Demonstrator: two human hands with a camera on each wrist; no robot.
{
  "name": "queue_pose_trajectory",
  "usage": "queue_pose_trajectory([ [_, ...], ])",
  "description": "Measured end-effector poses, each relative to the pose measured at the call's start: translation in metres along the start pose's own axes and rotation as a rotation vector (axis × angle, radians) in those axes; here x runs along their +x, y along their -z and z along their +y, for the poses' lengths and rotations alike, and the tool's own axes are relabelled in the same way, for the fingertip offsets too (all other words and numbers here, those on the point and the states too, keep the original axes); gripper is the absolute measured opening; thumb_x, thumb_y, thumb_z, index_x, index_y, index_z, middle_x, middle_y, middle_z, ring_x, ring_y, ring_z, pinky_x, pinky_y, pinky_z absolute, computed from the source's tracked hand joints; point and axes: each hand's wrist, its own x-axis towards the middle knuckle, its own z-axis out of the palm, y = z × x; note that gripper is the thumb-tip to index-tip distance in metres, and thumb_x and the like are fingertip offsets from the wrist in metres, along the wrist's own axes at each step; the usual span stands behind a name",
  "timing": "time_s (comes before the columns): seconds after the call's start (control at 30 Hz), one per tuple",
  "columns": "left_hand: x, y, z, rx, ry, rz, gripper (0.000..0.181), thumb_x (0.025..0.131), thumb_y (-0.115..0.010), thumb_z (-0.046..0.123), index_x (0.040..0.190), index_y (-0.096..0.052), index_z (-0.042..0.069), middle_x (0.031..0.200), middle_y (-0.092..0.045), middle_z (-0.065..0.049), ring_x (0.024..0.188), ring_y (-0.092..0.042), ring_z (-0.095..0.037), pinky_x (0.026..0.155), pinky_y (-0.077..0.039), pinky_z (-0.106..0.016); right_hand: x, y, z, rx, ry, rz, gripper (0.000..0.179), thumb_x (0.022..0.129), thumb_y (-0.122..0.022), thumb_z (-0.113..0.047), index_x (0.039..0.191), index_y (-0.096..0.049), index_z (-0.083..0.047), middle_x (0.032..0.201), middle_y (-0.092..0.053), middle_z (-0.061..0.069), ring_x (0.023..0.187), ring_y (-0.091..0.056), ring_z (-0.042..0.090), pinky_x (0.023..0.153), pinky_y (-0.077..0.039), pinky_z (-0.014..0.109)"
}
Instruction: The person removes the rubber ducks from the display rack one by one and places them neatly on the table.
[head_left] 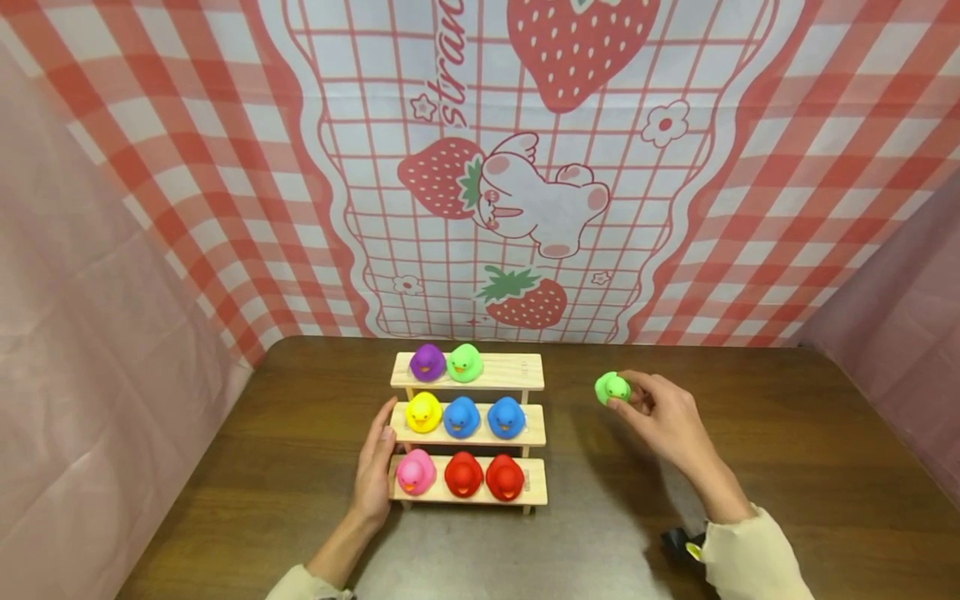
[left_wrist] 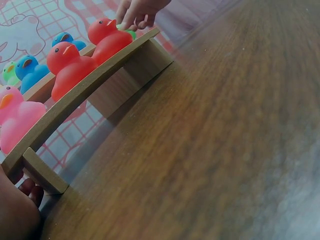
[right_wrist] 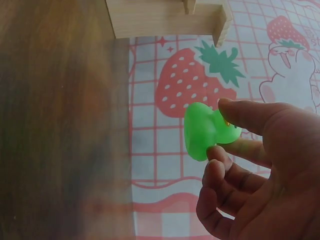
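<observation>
A three-step wooden display stand (head_left: 534, 483) carries toy ducks. Purple (head_left: 427, 363) and green (head_left: 465, 363) ducks sit on top, a yellow duck (head_left: 423, 412) and two blue ducks (head_left: 461, 417) in the middle, a pink duck (head_left: 416, 472) and two red ducks (head_left: 463, 475) at the bottom. My left hand (head_left: 373, 477) holds the stand's left end; in the left wrist view its curled fingers (left_wrist: 32, 192) show beside the bottom leg. Right of the stand, my right hand (head_left: 663, 417) pinches another green duck (right_wrist: 200, 131) between thumb and fingers, above the table.
The stand rests on a brown wooden table (head_left: 300, 417). Behind it hangs a red-and-white checked cloth (head_left: 255, 167) with strawberries, and pink curtains (head_left: 75, 375) flank the sides. A small black object (head_left: 681, 546) is beside the right sleeve (head_left: 750, 554).
</observation>
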Motion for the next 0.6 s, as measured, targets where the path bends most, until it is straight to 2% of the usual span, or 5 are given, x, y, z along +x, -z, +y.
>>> queue_pose_trajectory([
  [0.6, 0.000, 0.002, -0.003, 0.022, 0.010, 0.002, 0.049, 0.109, -0.032, 0.021, 0.154, -0.032, 0.003, 0.087, -0.054, 0.009, 0.082, -0.053, -0.004, 0.083, -0.043, -0.019, -0.006, -0.008, 0.011, -0.020, -0.081, -0.139, 0.034, 0.082, -0.081, -0.017, 0.112, -0.072, -0.003, 0.078, -0.061, 0.001, 0.069, -0.050, 0.006, 0.062, -0.042, 0.022],
])
